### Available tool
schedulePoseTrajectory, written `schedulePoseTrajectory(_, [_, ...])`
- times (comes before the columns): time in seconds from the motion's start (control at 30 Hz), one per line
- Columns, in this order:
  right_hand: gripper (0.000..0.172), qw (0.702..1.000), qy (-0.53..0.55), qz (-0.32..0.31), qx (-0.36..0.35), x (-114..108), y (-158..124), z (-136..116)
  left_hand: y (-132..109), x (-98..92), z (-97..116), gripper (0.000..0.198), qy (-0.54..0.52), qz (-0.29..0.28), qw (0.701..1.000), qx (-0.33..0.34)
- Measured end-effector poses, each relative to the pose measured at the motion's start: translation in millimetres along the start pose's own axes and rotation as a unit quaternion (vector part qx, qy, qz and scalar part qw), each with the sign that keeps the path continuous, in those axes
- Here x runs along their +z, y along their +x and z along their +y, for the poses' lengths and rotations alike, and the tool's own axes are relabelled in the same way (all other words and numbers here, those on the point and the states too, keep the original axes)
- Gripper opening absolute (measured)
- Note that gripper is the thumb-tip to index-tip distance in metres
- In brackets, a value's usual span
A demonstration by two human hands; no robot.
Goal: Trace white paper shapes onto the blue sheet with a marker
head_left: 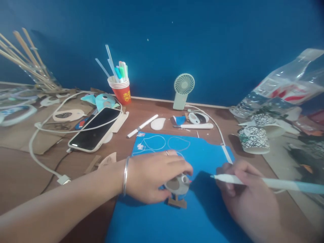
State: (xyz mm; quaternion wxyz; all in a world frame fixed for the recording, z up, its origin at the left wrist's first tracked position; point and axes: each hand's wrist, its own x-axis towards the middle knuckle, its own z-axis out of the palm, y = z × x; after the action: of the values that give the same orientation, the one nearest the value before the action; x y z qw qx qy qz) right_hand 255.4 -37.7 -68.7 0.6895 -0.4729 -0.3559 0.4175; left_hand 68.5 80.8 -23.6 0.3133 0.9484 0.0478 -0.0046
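Observation:
My left hand (157, 173) grips a small grey paper bird (178, 185) between thumb and fingers, over a blue sheet (202, 158). The bird has a round white eye and a brown cardboard stand (177, 202) below it. In my right hand (249, 199) is a white marker pen (270, 183) with a pale blue end, its tip pointing left toward the bird but apart from it. White leaf-shaped outlines (155, 142) are drawn on the far part of the blue sheet; my left hand partly hides some.
A phone (95, 130) with a white cable lies left. Behind stand red paper cups (122, 91) of pens and a small fan (183, 89). A capped pen (142, 126), a white leaf cutout (158, 124) and a craft knife (194, 126) lie beyond the sheet. A plastic bottle (283, 82) leans right.

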Motion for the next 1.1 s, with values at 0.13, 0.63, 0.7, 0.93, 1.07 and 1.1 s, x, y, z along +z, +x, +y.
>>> schedulePoseTrajectory(0.13, [0.019,1.0,-0.009,0.001,0.018,-2,2,2,0,3.2,-5,0.038,0.023,0.01,1.0,-0.017])
schedulePoseTrajectory(0.63, [0.023,0.998,0.02,0.019,0.063,0,5,-1,-1,7.6,-42,0.023,0.111,0.232,0.947,-0.195])
schedulePoseTrajectory(0.7, [0.022,0.996,0.012,0.012,0.087,-1,7,-5,-1,10.6,-44,0.023,0.133,0.236,0.942,-0.199])
schedulePoseTrajectory(0.93, [0.012,0.95,-0.144,-0.221,0.168,15,31,-22,2,18.1,-44,0.021,0.228,0.194,0.93,-0.215])
schedulePoseTrajectory(1.07, [0.005,0.893,-0.26,-0.32,0.181,44,40,-13,3,18.0,-43,0.019,0.241,0.196,0.924,-0.223])
schedulePoseTrajectory(1.1, [0.008,0.885,-0.266,-0.338,0.179,50,41,-9,3,17.8,-42,0.019,0.244,0.195,0.923,-0.224])
